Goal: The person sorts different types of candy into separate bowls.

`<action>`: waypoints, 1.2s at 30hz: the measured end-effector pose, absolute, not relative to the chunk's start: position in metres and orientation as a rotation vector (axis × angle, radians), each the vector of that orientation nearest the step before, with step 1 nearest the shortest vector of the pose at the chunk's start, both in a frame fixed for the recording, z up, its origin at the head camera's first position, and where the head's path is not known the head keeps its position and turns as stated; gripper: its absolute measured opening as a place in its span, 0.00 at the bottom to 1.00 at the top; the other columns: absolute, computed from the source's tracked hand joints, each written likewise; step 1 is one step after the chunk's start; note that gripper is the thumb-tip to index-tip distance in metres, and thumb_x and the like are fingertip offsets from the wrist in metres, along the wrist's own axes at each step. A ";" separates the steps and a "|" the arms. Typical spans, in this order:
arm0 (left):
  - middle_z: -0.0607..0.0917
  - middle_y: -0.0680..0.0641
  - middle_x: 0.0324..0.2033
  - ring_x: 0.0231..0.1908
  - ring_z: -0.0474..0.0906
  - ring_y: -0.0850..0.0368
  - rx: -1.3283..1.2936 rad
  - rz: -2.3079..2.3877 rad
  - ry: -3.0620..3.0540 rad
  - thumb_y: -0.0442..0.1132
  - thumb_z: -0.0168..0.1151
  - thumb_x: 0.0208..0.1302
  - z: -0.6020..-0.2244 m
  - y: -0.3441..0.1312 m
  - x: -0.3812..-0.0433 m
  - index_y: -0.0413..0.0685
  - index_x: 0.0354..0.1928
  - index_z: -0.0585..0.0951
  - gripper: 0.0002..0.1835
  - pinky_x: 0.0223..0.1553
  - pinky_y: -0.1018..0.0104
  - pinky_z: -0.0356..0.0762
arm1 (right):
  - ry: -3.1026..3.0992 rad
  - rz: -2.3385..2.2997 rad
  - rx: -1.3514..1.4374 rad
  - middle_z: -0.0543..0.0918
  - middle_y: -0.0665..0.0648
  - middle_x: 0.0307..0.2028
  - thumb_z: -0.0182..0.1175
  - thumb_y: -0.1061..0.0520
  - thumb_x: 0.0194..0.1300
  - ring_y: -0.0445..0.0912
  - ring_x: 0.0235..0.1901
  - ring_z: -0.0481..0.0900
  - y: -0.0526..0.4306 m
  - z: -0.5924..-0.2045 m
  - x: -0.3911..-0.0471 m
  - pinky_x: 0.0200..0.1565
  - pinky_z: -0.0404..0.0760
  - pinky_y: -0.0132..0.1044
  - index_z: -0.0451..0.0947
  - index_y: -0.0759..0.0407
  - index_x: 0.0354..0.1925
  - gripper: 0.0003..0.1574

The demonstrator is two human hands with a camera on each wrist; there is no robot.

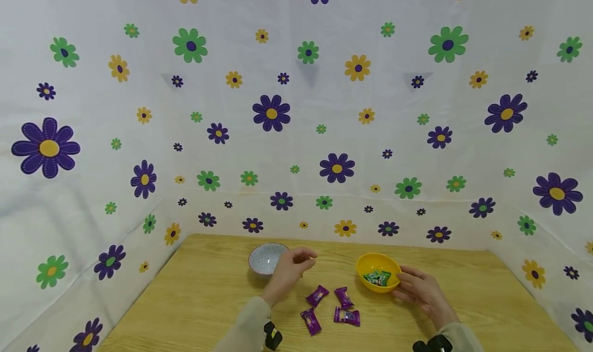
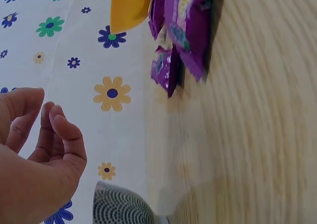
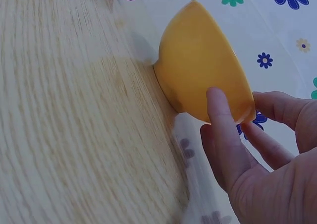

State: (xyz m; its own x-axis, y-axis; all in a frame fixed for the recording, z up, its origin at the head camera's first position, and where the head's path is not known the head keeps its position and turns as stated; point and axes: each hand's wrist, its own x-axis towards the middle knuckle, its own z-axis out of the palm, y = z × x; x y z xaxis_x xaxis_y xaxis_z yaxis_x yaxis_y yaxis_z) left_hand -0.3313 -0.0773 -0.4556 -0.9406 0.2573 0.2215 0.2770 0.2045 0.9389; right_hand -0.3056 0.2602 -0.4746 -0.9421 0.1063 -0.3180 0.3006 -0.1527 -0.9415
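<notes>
Steadying, it seems, a yellow bowl [image 3: 195,60] at right, the right hand [image 1: 423,293] pinches its rim; the left hand [image 1: 289,269], empty, curls loosely.

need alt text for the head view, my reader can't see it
A person's right hand touches a yellow bowl holding green packets, while the left hand is near a patterned bowl. Four purple packets lie on the wooden table, before a floral backdrop.

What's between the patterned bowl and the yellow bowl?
The head view shows the left hand beside the patterned bowl, partly covering it, then bare tabletop up to the yellow bowl. Purple packets lie just nearer the person, off that line.
</notes>
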 end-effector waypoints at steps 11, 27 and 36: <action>0.82 0.46 0.40 0.38 0.75 0.52 -0.315 -1.844 -2.407 0.40 0.60 0.69 -0.455 -0.109 -0.338 0.47 0.46 0.84 0.09 0.33 0.69 0.74 | 2.072 -2.255 0.467 0.82 0.48 0.37 0.60 0.51 0.69 0.41 0.37 0.79 0.268 -0.470 -0.298 0.38 0.82 0.32 0.69 0.67 0.63 0.32; 0.83 0.41 0.43 0.39 0.74 0.58 0.121 -1.795 -2.158 0.34 0.60 0.67 -0.452 -0.154 -0.347 0.38 0.48 0.84 0.10 0.38 0.75 0.73 | 2.052 -2.056 0.028 0.77 0.50 0.30 0.59 0.46 0.70 0.40 0.28 0.69 0.249 -0.460 -0.290 0.29 0.71 0.28 0.78 0.65 0.53 0.25; 0.81 0.42 0.45 0.43 0.72 0.53 0.333 -1.802 -2.155 0.36 0.60 0.67 -0.460 -0.175 -0.352 0.38 0.51 0.82 0.13 0.38 0.74 0.72 | 1.962 -1.839 -0.215 0.82 0.50 0.35 0.59 0.47 0.70 0.40 0.32 0.73 0.233 -0.466 -0.285 0.32 0.75 0.29 0.77 0.65 0.58 0.28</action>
State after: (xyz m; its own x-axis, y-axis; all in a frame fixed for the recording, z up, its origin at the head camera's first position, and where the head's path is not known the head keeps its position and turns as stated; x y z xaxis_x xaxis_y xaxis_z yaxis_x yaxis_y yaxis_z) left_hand -0.3524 -0.1753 -0.4596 -0.9246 -0.3707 0.0879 0.0208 0.1812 0.9832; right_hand -0.2851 0.2330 -0.4664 -0.8909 -0.4034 -0.2088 0.1823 0.1036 -0.9778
